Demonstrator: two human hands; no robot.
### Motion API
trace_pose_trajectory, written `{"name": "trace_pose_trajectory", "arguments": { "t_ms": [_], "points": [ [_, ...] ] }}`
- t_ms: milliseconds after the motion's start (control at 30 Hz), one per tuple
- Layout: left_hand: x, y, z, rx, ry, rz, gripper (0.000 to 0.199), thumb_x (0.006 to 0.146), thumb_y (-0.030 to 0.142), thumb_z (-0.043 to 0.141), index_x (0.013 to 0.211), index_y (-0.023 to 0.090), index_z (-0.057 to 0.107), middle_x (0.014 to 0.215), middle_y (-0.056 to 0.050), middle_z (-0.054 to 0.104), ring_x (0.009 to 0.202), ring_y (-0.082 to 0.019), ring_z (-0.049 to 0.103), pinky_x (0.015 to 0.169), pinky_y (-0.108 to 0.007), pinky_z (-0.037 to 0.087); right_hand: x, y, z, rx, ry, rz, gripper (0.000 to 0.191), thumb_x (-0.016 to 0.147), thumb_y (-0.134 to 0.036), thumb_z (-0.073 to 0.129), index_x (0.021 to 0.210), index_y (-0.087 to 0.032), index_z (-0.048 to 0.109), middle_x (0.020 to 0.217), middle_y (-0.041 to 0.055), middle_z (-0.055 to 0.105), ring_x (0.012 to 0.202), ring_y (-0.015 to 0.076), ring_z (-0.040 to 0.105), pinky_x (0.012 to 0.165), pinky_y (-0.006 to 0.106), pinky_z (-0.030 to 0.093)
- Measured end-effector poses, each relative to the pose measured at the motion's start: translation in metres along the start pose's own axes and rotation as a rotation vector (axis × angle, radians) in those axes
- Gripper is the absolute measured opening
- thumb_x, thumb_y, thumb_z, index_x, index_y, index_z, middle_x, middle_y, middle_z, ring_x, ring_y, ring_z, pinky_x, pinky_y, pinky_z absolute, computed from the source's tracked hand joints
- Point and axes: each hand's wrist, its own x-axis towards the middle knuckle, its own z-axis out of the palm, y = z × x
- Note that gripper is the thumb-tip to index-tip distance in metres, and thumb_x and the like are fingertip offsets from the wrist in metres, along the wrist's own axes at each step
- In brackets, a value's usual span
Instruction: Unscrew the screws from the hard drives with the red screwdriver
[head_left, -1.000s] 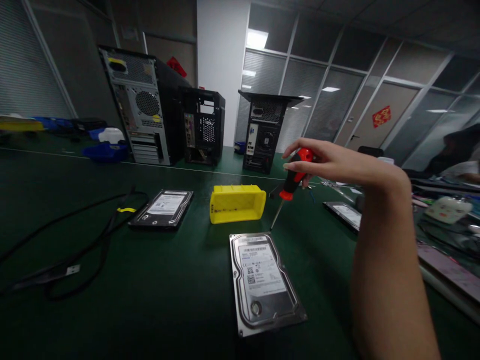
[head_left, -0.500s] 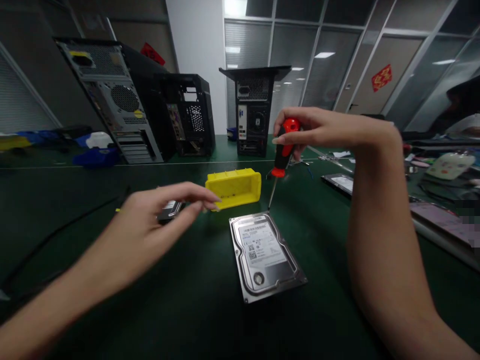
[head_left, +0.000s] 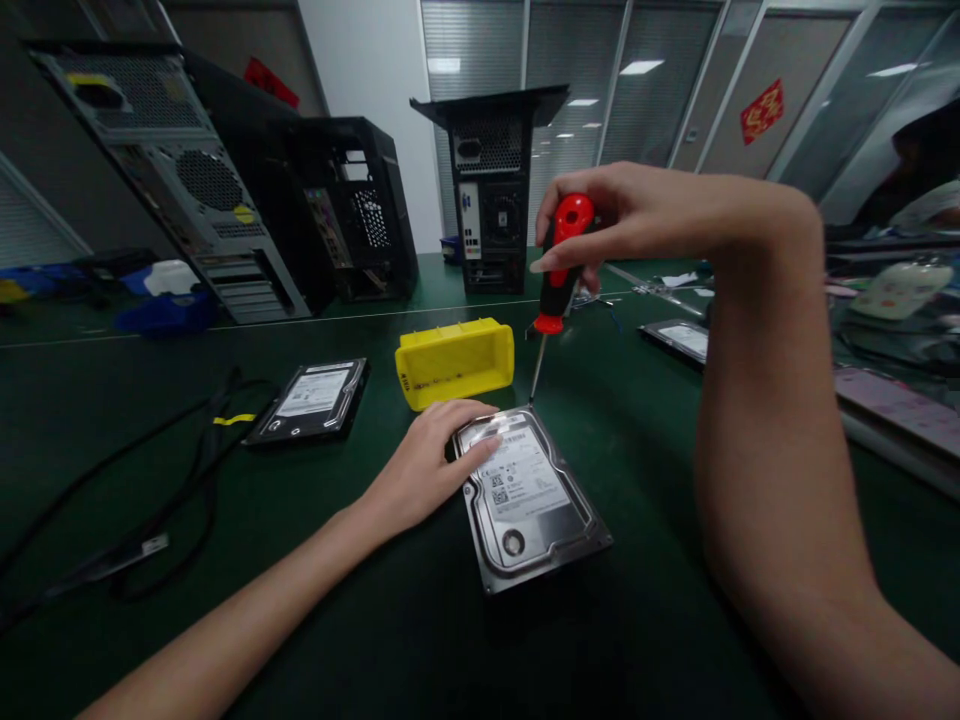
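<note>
A silver hard drive [head_left: 536,500] lies label up on the green table [head_left: 420,620]. My left hand [head_left: 431,460] holds it at its upper left edge, the thumb on the label and the fingers along the far end. My right hand [head_left: 600,225] is wrapped round the red and black handle of a screwdriver [head_left: 555,290]. The screwdriver stands nearly upright, its tip at the drive's far right corner. Just behind the drive, a yellow bin [head_left: 457,365] lies with its opening toward me and a few tiny dark bits inside.
A second hard drive [head_left: 311,400] and black cables [head_left: 202,470] lie at the left. Another drive [head_left: 679,340] is at the right. Computer cases [head_left: 491,200] stand at the back. A person [head_left: 919,180] is partly visible at the far right.
My left hand has moved right and down from beside the yellow bin onto the hard drive. My right hand still holds the screwdriver at the same corner. The view has shifted slightly.
</note>
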Motion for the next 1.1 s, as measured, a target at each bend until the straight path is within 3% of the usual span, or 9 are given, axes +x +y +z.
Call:
{"name": "trace_pose_trajectory", "arguments": {
  "t_ms": [167, 233, 333, 400, 500, 633, 767, 967, 1100],
  "points": [
    [-0.002, -0.005, 0.01, 0.03, 0.01, -0.079, 0.048, 0.085, 0.045, 0.053, 0.127, 0.023, 0.049, 0.13, -0.005, 0.052, 0.121, -0.026, 0.044, 0.102, -0.045, 0.034, 0.006, -0.01, 0.006, -0.165, 0.092, 0.069, 0.043, 0.076, -0.057, 0.055, 0.085, -0.015, 0.057, 0.078, 0.0052, 0.065, 0.062, 0.0119, 0.06, 0.051, 0.02, 0.046],
    [-0.001, -0.008, 0.013, -0.01, -0.005, -0.095, 0.049, 0.085, 0.045, 0.054, 0.128, 0.023, 0.048, 0.13, -0.006, 0.052, 0.121, -0.026, 0.045, 0.102, -0.044, 0.034, 0.007, -0.01, 0.006, -0.069, 0.092, 0.121, 0.044, 0.083, -0.057, 0.044, 0.087, -0.015, 0.058, 0.081, 0.0055, 0.065, 0.064, 0.0124, 0.061, 0.057, 0.021, 0.049],
    [-0.001, -0.013, 0.017, -0.098, -0.017, -0.091, 0.046, 0.085, 0.045, 0.053, 0.126, 0.023, 0.05, 0.129, -0.005, 0.053, 0.118, -0.024, 0.048, 0.101, -0.041, 0.037, 0.005, -0.01, 0.003, 0.122, 0.052, 0.178, 0.036, 0.092, -0.042, 0.031, 0.095, -0.017, 0.058, 0.092, 0.005, 0.065, 0.072, 0.0147, 0.063, 0.066, 0.027, 0.053],
    [-0.002, -0.015, 0.017, -0.125, -0.017, -0.104, 0.047, 0.085, 0.047, 0.054, 0.126, 0.024, 0.05, 0.129, -0.005, 0.053, 0.118, -0.025, 0.048, 0.1, -0.041, 0.038, 0.003, -0.011, 0.002, 0.163, 0.05, 0.172, 0.029, 0.092, -0.036, 0.035, 0.101, -0.017, 0.056, 0.099, 0.0054, 0.063, 0.077, 0.0161, 0.063, 0.07, 0.03, 0.054],
    [-0.003, -0.015, 0.016, -0.141, -0.016, -0.123, 0.048, 0.084, 0.048, 0.054, 0.126, 0.025, 0.05, 0.129, -0.005, 0.053, 0.118, -0.025, 0.048, 0.1, -0.041, 0.038, 0.002, -0.012, 0.003, 0.169, 0.075, 0.154, 0.033, 0.09, -0.04, 0.042, 0.111, -0.018, 0.052, 0.103, 0.0079, 0.061, 0.082, 0.018, 0.063, 0.067, 0.028, 0.054],
    [-0.004, -0.012, 0.013, -0.151, -0.016, -0.126, 0.046, 0.084, 0.047, 0.055, 0.124, 0.024, 0.052, 0.127, -0.004, 0.054, 0.117, -0.025, 0.048, 0.1, -0.04, 0.037, 0.006, -0.01, 0.004, 0.1, 0.08, 0.08, 0.034, 0.087, -0.044, 0.046, 0.107, -0.018, 0.055, 0.097, 0.0068, 0.061, 0.068, 0.0133, 0.059, 0.054, 0.024, 0.05],
    [-0.004, -0.011, 0.013, -0.156, -0.016, -0.125, 0.046, 0.083, 0.047, 0.056, 0.123, 0.025, 0.053, 0.126, -0.004, 0.055, 0.116, -0.026, 0.049, 0.099, -0.04, 0.038, 0.004, -0.01, 0.001, 0.072, 0.059, 0.106, 0.038, 0.086, -0.051, 0.043, 0.1, -0.018, 0.057, 0.095, 0.0059, 0.061, 0.066, 0.0128, 0.058, 0.054, 0.024, 0.049],
    [-0.004, -0.013, 0.013, -0.167, -0.014, -0.129, 0.046, 0.082, 0.047, 0.057, 0.123, 0.025, 0.054, 0.126, -0.004, 0.055, 0.116, -0.026, 0.049, 0.099, -0.041, 0.038, -0.006, -0.02, -0.003, 0.183, 0.011, 0.124, 0.035, 0.089, -0.034, 0.042, 0.118, -0.018, 0.053, 0.109, 0.0082, 0.058, 0.066, 0.0116, 0.058, 0.06, 0.026, 0.051],
    [-0.004, -0.015, 0.013, -0.158, -0.008, -0.141, 0.048, 0.081, 0.049, 0.058, 0.123, 0.026, 0.053, 0.125, -0.005, 0.055, 0.115, -0.026, 0.049, 0.097, -0.041, 0.039, -0.003, -0.02, 0.0, 0.116, -0.001, 0.107, 0.043, 0.088, -0.043, 0.045, 0.126, -0.025, 0.044, 0.1, 0.0045, 0.059, 0.065, 0.0116, 0.059, 0.059, 0.025, 0.051]
  ]
}}
